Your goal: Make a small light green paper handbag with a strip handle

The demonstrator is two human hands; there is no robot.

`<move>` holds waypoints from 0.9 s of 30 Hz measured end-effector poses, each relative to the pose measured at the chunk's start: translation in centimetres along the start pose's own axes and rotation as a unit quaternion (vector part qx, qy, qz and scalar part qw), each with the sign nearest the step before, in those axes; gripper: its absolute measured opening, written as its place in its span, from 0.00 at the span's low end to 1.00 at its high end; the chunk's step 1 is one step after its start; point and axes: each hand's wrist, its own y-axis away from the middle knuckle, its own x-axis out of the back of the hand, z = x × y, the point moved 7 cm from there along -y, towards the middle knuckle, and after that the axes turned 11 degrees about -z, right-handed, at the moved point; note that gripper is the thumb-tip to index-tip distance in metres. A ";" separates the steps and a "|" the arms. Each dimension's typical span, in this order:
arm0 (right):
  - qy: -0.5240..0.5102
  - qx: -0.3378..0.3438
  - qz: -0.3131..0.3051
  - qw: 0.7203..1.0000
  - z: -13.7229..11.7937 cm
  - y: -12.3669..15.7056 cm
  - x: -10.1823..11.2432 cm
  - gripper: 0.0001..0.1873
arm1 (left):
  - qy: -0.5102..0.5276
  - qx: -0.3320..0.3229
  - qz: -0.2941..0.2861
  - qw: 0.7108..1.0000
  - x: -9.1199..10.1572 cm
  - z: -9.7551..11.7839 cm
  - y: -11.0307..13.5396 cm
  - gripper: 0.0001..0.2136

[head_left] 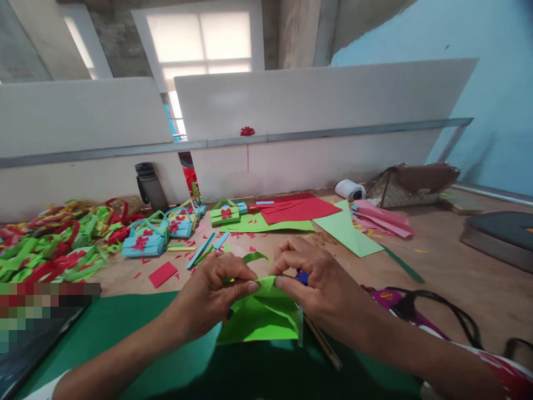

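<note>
A bright green sheet of paper (260,316) lies folded in front of me over a dark green sheet (125,339). My left hand (210,297) pinches its upper folded edge from the left, fingers closed. From the right, my right hand (316,283) pinches the same edge, thumb and fingers pressed together. A curled green paper strip (255,256) sticks up just behind the hands. Something small and blue (302,276) shows under my right fingers.
Small blue paper baskets with red bows (144,241) and a green one (225,214) stand behind. A heap of green and red strips (54,244) fills the left. Red, green and pink sheets (300,210), a paper roll (350,190), a brown bag (412,183), a dark bottle (150,186).
</note>
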 end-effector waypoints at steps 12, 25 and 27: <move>0.084 0.084 0.050 0.992 -0.8 0.3 -1.0 0.12 | -0.017 0.012 -0.030 0.999 -0.6 0.6 -0.1 0.15; 0.174 0.128 0.111 0.970 -1.1 1.0 -2.1 0.11 | 0.069 0.047 -0.077 0.994 -1.3 0.1 -0.2 0.11; 0.170 0.135 0.120 0.969 -1.2 1.0 -2.1 0.10 | 0.065 0.044 -0.066 0.995 -1.3 0.2 -0.2 0.11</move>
